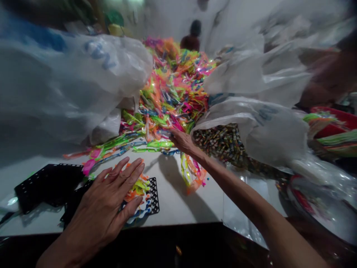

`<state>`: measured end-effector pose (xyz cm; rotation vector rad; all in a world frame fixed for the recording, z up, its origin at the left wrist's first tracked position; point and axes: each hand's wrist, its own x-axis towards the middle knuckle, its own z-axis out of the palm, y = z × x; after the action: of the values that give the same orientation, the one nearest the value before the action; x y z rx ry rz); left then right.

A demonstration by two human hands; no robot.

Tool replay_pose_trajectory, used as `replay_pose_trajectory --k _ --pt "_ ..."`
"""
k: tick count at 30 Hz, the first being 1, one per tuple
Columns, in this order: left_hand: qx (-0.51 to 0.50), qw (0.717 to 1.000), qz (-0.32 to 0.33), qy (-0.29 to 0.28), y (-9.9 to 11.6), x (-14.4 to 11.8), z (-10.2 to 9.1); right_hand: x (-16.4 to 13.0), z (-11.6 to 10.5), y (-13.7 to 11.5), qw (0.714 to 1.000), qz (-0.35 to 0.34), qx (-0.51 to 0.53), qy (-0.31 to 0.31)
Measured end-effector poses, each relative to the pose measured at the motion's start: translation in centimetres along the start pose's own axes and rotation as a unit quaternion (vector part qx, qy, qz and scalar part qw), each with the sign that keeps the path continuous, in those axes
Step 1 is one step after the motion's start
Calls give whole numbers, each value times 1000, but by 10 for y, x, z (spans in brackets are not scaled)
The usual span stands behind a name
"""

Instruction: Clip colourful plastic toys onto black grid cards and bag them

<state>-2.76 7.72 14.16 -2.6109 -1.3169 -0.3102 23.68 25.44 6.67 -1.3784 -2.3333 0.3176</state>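
neon strips [173, 93] heaped beyond both hands; right hand [182, 141] touches them.

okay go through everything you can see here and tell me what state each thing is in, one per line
left hand: flat, palm down, pressing on the small bundle
small bundle of neon strips: lying on the black grid, under the fingers
black grid: flat on the white table
right hand: stretched out, fingers in the pile's edge; grip unclear
pile of neon strips: loose, heaped, tangled
bag of small dark pieces: open, lying on its side
large plastic bag: bulging, mouth not visible
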Motion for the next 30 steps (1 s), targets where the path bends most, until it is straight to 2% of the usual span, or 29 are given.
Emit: replay_pose_trajectory --k 2,4,5,8,10,14,20,23,25,28,30 --pt "-4 1000 -5 -2 2 1 0 -16 11 -14 989 8 136 -59" --pt "-15 1000 -14 -2 4 3 0 -35 26 -27 953 33 278 -119" --pt "-20 1000 -15 -1 4 3 -1 -44 34 -33 941 51 310 -125" --pt "-27 999 -15 3 5 3 -1 -64 55 -44 958 88 266 -64" --pt "-26 1000 -14 4 4 3 -1 -70 62 -50 959 100 263 -34" --pt "-25 1000 -11 1 3 1 0 -72 62 -65 936 120 325 -57" --pt "-34 999 -18 5 2 0 1 -69 56 -81 958 123 243 -88" --pt "-49 999 -16 16 1 -1 4 -71 60 -87 978 104 153 -100" --pt "-59 998 -16 25 2 -1 5 -74 63 -93 987 62 76 -126" --pt "-64 997 -13 32 3 2 6 -76 67 -107 987 -36 -7 -155" --pt "-60 998 -4 24 3 4 7 -73 65 -114 985 -41 -32 -164"
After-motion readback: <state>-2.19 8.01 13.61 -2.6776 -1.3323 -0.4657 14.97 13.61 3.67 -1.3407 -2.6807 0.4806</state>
